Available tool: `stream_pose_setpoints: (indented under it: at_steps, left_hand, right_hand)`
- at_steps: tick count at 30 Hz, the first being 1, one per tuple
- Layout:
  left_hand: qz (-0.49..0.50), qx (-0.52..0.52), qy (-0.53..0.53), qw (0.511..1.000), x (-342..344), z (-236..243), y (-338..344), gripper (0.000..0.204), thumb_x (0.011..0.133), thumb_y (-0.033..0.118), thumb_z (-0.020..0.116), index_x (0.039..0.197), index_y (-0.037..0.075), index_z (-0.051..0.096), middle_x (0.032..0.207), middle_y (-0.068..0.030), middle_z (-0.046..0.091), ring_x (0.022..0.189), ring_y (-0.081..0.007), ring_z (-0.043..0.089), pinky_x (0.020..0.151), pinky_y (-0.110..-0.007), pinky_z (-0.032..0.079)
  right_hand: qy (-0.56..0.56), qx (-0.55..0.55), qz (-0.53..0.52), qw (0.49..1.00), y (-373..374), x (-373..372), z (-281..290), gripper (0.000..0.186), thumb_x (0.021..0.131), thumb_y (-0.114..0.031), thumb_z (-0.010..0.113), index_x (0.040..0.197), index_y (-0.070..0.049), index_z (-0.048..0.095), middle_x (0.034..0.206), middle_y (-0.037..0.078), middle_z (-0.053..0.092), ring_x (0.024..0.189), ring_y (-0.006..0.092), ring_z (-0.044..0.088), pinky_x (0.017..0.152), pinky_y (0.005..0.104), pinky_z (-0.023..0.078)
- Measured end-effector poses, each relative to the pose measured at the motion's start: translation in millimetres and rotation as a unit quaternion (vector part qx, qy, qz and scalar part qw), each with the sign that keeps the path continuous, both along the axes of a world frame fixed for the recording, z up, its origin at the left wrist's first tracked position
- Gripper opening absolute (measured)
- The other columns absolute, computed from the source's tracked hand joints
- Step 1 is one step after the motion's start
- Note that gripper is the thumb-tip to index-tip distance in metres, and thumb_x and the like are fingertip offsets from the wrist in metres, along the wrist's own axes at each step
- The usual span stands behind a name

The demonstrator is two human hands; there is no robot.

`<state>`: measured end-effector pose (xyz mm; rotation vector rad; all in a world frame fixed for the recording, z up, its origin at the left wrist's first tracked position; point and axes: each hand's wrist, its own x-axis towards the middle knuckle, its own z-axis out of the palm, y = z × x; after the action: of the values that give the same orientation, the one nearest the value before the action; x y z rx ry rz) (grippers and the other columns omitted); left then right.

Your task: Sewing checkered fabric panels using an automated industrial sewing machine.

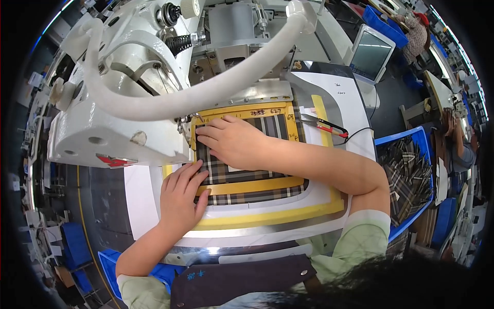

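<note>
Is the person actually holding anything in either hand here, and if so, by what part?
Nothing is gripped. Both hands lie flat: the right hand presses the plaid fabric inside the yellow frame, and the left hand rests on the fabric's left edge and the frame.

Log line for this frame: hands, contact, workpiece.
left hand: flat on plaid fabric, lower left | right hand: flat on it, upper part | fabric: inside yellow frame, under white sewing machine

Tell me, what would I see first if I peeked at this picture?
Two hands lie flat in the middle: the left hand and right hand press a plaid cloth inside a yellow frame. Just above arches the big white sewing machine, and a blue bin of plaid pieces sits on the right.
</note>
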<state>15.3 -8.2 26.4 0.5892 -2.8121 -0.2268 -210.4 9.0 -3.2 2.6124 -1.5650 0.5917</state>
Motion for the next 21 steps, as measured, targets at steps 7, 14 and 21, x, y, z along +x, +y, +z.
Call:
stream_pose_setpoints:
  at_steps: [7,14,21]
  left_hand:
    - [0.011,-0.020,-0.015,1.000,-3.7,-0.5,-1.6,0.044,0.074,0.016,0.066,0.117,0.009,0.057,0.132,-0.0078,0.052,0.113,-0.0283,0.050,0.094,-0.041,0.039]
    - [0.010,-0.048,-0.024,0.999,-3.4,-0.9,-1.0,0.045,0.074,0.017,0.066,0.117,0.008,0.056,0.132,-0.0077,0.051,0.113,-0.0286,0.050,0.098,-0.043,0.038]
    - [0.014,-0.046,-0.020,0.999,-2.6,-1.7,-1.3,0.045,0.075,0.017,0.066,0.118,0.009,0.056,0.131,-0.0070,0.051,0.113,-0.0285,0.050,0.099,-0.043,0.037]
  right_hand:
    - [-0.021,-0.005,-0.006,1.000,-0.9,-0.8,-1.7,0.039,0.084,-0.023,0.060,0.117,-0.002,0.059,0.126,0.008,0.056,0.115,0.0216,0.051,0.099,0.0353,0.038]
    - [0.018,-0.035,-0.030,0.999,-1.5,0.5,2.1,0.038,0.083,-0.024,0.061,0.114,-0.002,0.060,0.122,0.008,0.059,0.112,0.0217,0.053,0.095,0.0342,0.039]
    - [-0.010,-0.037,-0.024,0.999,-2.1,-0.8,2.3,0.035,0.082,-0.023,0.062,0.111,-0.004,0.061,0.121,0.006,0.059,0.110,0.0220,0.053,0.093,0.0338,0.040]
